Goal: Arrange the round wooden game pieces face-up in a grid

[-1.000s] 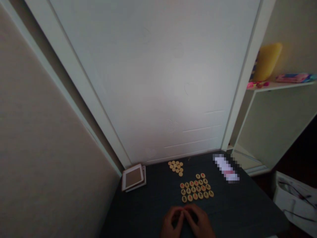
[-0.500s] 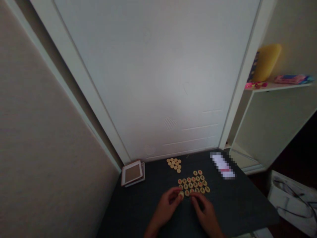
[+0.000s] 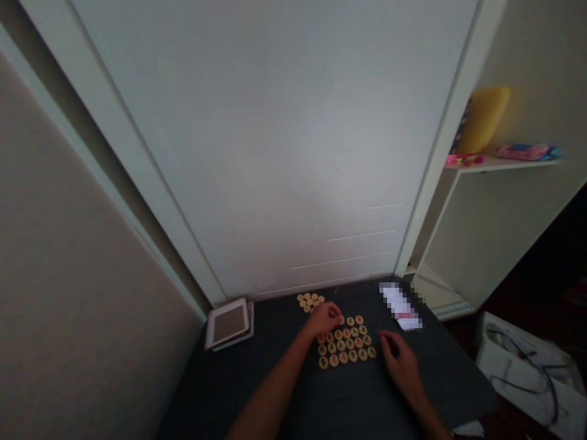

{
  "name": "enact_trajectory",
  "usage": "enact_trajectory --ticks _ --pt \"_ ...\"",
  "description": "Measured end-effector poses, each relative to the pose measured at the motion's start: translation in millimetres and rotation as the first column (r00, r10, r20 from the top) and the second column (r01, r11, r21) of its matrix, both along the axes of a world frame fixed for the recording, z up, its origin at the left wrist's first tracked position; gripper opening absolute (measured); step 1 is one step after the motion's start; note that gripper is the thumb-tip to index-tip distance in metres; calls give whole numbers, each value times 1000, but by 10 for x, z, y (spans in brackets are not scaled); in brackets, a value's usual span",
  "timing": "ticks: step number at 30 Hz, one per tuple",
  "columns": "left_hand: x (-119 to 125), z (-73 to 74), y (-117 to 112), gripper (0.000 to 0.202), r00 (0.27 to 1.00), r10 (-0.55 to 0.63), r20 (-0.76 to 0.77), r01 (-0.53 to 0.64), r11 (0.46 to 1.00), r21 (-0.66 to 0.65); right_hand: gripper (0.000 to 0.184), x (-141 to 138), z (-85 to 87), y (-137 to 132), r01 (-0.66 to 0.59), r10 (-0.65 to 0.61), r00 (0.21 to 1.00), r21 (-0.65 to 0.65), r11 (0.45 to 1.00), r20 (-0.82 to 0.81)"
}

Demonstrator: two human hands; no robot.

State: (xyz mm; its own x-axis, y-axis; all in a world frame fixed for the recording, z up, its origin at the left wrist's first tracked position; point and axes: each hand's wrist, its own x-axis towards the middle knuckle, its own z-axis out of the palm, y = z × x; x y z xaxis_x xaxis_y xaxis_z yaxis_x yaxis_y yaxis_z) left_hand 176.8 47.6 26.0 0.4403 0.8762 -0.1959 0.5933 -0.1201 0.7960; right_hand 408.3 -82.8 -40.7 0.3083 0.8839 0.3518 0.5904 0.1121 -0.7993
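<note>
On the dark table lie round wooden xiangqi pieces, set in rows with red or dark characters facing up. My left hand reaches across the far left corner of these rows. Its fingertips are pinched on one xiangqi piece, at the left end of the short top row; part of the hand covers the pieces below. To the right of the rows, my right hand rests with thumb and forefinger apart and nothing visible between them. Behind my left hand sits a group of blank-faced pieces, partly hidden.
A stack of framed, flat items lies at the table's back left. A blurred-out white item is at the back right. The white panel rises behind the table. Right of it stand a shelf and a white box with cables.
My left hand has gone from the near left corner of the rows to the top row, where a third piece now shows. My right hand has moved right, off the pieces. The view has shifted slightly.
</note>
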Motion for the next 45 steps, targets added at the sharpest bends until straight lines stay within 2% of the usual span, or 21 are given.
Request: enact_trajectory --ticks 5,8,11,14,26,31,34,37,39,42,45 --pt "67 -58 188 31 986 -77 -149 76 997 -16 31 -71 240 319 -252 248 960 13 968 130" --pt "89 -60 241 30 977 -92 -194 93 996 -4 29 -132 367 540 -360 360 913 -36 932 190" --pt "109 -64 247 29 971 -91 -221 94 996 6 28 -162 383 662 -416 430 877 -111 903 212" --pt "120 -77 234 30 967 -96 -237 101 995 9 29 -152 341 687 -445 465 859 -133 885 216" --pt "173 -161 177 30 958 -103 -269 115 993 28 36 -93 218 686 -436 454 873 -131 890 179" --pt "201 -184 137 29 965 -68 -254 94 991 91 35 -89 191 669 -429 445 882 -126 895 157" --pt "190 -149 131 26 976 -24 -216 61 984 166 36 -74 195 670 -393 403 909 -99 914 110" --pt "52 -53 172 14 987 43 -152 1 960 279 35 -21 228 634 -325 326 944 -33 945 47" --pt "-134 20 206 15 989 93 -116 -47 935 352 33 17 259 547 -282 282 959 6 959 15" --pt "-476 88 203 20 981 159 -110 -95 893 440 30 0 278 290 -234 236 971 38 971 -40" --pt "-727 81 98 19 975 168 -147 -70 853 516 28 -174 226 -66 -203 207 973 46 978 -98"
